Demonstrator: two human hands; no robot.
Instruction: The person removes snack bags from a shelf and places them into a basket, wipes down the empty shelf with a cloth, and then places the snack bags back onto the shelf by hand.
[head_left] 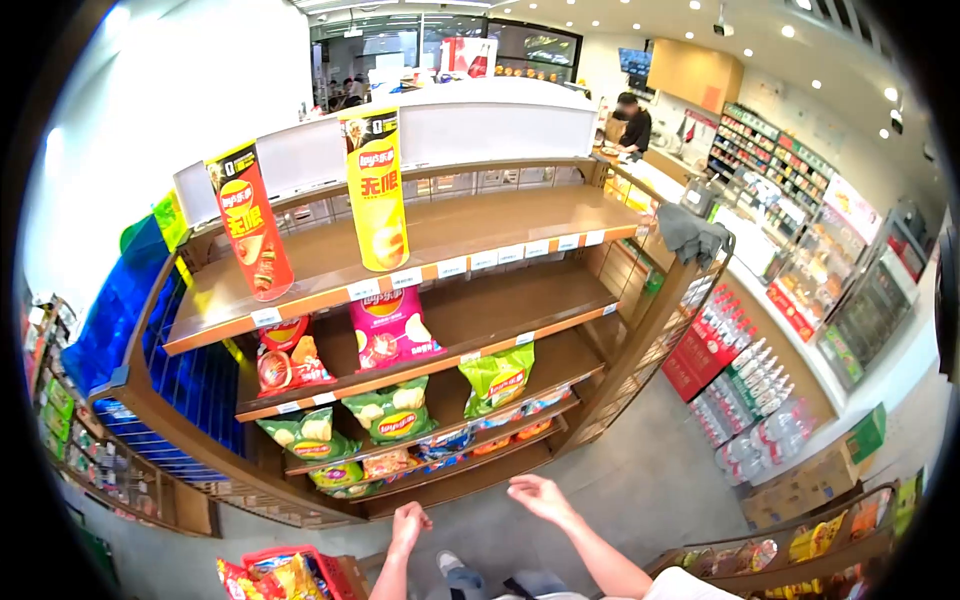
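Observation:
My left hand [409, 526] hangs in front of the shelf with its fingers loosely curled and nothing visible in them. To its right, my right hand [540, 498] is raised, its fingers slightly bent and apart, holding nothing. Both are away from the brown shelf rack [500, 225]. On its top level stand a red chip canister [250, 225] and a taller-looking yellow chip canister [376, 195]. Below are a red chip bag [291, 366], a pink chip bag [390, 325], green chip bags [392, 412] and a light green chip bag [498, 382].
A red basket [345, 578] holding snack bags is at lower left. Bottled drinks [755, 400] and a cardboard box [800, 492] stand along the counter at right. A grey cloth [692, 236] hangs on the rack's corner. Another person [632, 128] is behind the counter.

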